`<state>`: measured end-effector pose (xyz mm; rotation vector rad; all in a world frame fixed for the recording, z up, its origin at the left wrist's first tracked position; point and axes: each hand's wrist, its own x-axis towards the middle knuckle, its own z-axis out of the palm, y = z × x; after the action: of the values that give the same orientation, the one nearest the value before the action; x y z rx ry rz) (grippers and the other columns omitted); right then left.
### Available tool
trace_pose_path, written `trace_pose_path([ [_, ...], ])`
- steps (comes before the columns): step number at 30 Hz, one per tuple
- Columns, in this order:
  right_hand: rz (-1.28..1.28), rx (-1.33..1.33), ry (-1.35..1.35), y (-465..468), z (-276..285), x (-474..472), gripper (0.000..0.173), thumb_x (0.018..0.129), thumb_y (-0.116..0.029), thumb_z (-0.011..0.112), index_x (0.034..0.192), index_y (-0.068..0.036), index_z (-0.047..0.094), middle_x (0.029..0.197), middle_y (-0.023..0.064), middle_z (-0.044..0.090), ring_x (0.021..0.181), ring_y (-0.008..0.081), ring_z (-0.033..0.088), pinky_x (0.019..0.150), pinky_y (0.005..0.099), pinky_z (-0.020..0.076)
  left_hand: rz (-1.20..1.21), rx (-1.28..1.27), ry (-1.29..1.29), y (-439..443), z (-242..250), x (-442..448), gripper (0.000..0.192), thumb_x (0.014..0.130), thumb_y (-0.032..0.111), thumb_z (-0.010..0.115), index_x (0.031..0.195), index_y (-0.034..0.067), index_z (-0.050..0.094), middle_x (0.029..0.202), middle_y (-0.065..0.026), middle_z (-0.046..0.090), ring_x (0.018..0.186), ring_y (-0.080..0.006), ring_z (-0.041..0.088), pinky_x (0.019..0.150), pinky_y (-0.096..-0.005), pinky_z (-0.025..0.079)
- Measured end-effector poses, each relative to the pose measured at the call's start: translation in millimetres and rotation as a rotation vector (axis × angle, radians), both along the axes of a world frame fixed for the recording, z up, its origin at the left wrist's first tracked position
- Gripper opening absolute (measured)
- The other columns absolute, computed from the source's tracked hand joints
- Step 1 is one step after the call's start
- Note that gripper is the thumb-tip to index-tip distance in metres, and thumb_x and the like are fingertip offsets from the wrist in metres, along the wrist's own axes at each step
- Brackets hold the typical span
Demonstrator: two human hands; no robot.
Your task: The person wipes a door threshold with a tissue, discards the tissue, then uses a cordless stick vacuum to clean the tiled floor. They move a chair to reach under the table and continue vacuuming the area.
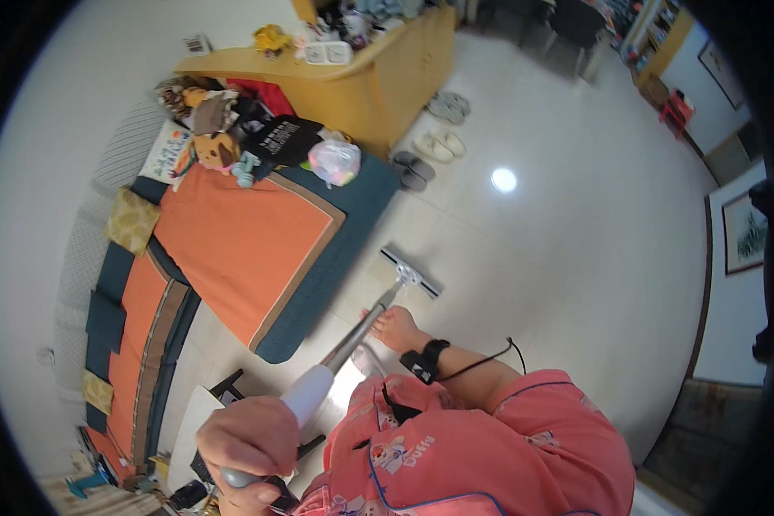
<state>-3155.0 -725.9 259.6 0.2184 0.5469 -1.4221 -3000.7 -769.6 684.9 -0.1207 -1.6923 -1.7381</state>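
Observation:
My left hand [251,438] is closed around the upper end of a mop pole [355,338], by its white and grey grip [308,390]. The pole slants down and away to a flat mop head [410,273] on the pale tiled floor, beside the sofa's front edge. My right hand [396,327] is at the lower part of the pole, which passes in front of its fingers. Whether those fingers close on the pole is hidden. A black strap with a small device [426,362] sits on my right wrist, and a thin black cord runs from it.
A dark teal sofa [361,200] with orange covers stands left, bearing plush toys and bags. Several slippers [438,145] line the floor by a wooden cabinet [400,77]. A white table [193,426] is at lower left. A red stool [676,113] stands by the right wall.

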Motion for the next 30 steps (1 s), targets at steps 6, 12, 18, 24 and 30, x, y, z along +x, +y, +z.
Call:
trace_pose_path([
  [6,-0.186,0.127,-0.266,-38.4,26.3,-7.2,0.010,0.077,-0.010,0.052,0.073,-0.001,0.047,0.068,0.0089,0.053,0.072,0.0214,0.053,0.073,0.0314,0.0449,-0.466,-0.217,-0.119,-42.0,14.7,-20.9,0.019,0.073,0.015,0.067,0.067,0.004,0.052,0.062,-0.0080,0.062,0.052,-0.0170,0.061,0.049,-0.0289,0.050],
  [12,-0.172,0.403,-0.277,-89.7,58.2,-13.8,0.017,0.075,0.002,0.051,0.065,-0.005,0.040,0.062,0.0039,0.045,0.055,0.0151,0.048,0.053,0.0264,0.0443,-0.466,-0.446,-0.058,-128.3,44.9,-8.8,0.016,0.074,0.013,0.066,0.067,0.007,0.053,0.064,-0.0052,0.062,0.055,-0.0165,0.063,0.055,-0.0286,0.054],
  [18,-0.388,0.468,-0.194,-98.7,77.8,-52.4,0.011,0.076,0.002,0.052,0.069,-0.003,0.044,0.064,0.0064,0.048,0.059,0.0175,0.051,0.055,0.0268,0.0472,-0.465,-0.322,0.144,-204.8,20.0,-25.5,0.020,0.076,0.016,0.066,0.065,0.008,0.051,0.067,-0.0047,0.064,0.057,-0.0138,0.064,0.056,-0.0270,0.054],
  [24,-0.586,0.576,-0.223,-66.9,54.5,-146.5,0.008,0.077,0.002,0.052,0.077,-0.001,0.045,0.070,0.0077,0.050,0.061,0.0188,0.053,0.054,0.0288,0.0495,-0.717,-0.253,0.110,-247.6,-25.1,-130.3,0.018,0.074,0.013,0.066,0.066,0.008,0.050,0.065,-0.0064,0.063,0.058,-0.0194,0.065,0.060,-0.0319,0.054],
  [30,-0.880,0.636,-0.334,-32.0,27.8,-260.2,0.007,0.077,0.001,0.049,0.078,-0.002,0.043,0.070,0.0076,0.047,0.062,0.0208,0.052,0.060,0.0325,0.0515,-0.683,-0.037,0.043,-254.7,-64.5,-273.2,0.028,0.074,0.013,0.071,0.058,0.004,0.049,0.057,-0.0066,0.057,0.053,-0.0242,0.061,0.054,-0.0372,0.048],
])
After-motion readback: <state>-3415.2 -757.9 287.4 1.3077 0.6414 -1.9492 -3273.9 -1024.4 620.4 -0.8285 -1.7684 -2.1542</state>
